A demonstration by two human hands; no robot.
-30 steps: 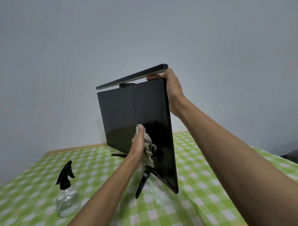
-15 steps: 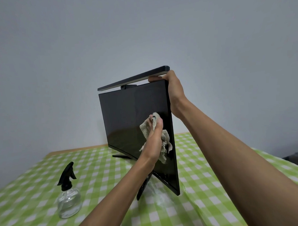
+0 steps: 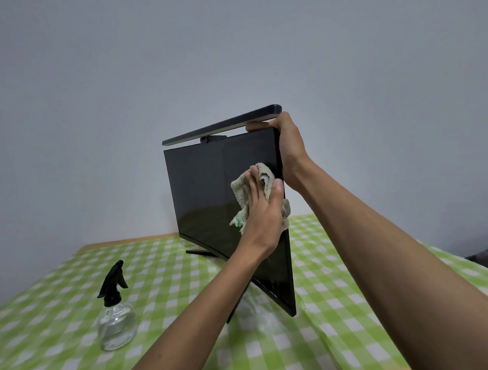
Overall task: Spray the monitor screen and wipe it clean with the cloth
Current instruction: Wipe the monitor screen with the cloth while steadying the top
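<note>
A black monitor (image 3: 206, 192) stands on the table, angled so its dark screen faces left of me. My left hand (image 3: 262, 214) presses a beige cloth (image 3: 241, 190) flat against the screen's right part, near the right edge. My right hand (image 3: 290, 149) grips the monitor's top right corner, fingers curled over the top edge under a black light bar (image 3: 220, 125). A clear spray bottle (image 3: 116, 319) with a black trigger head stands upright on the table to the left, apart from both hands.
The table wears a green and white checked cloth (image 3: 340, 306). The monitor's thin black stand feet (image 3: 198, 252) rest on it behind and below the screen. A plain grey wall stands close behind. A wet sheen lies on the cloth beneath the screen's near corner.
My left hand has carried the cloth up the screen from near the bottom edge to the upper right part. My right hand has kept its grip on the top corner.
</note>
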